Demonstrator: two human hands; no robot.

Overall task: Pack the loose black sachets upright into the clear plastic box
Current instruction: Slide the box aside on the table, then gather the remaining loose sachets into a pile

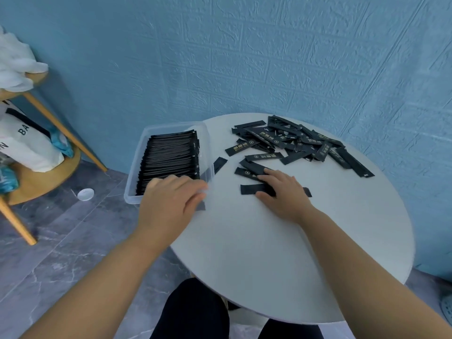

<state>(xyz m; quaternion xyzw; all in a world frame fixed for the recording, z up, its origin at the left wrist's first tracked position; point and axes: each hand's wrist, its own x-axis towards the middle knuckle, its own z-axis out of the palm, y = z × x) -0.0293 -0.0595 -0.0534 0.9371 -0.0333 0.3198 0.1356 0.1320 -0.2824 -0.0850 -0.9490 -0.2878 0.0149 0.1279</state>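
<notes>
The clear plastic box (168,127) sits at the left edge of the round white table (269,253). A dense row of black sachets (171,157) stands upright in it. My left hand (168,204) hovers over the box's near right corner, and the dark end of a sachet (201,206) sticks out under its fingers. My right hand (283,194) lies over a flat black sachet (249,189), with the thumb on its near edge and the fingers on its far edge. Several loose sachets (293,140) lie in a pile at the back of the table.
One sachet (220,164) lies just right of the box. A wooden shelf stand (49,177) with white bags is on the left. A small white lid (85,194) lies on the grey floor. A blue wall stands close behind the table.
</notes>
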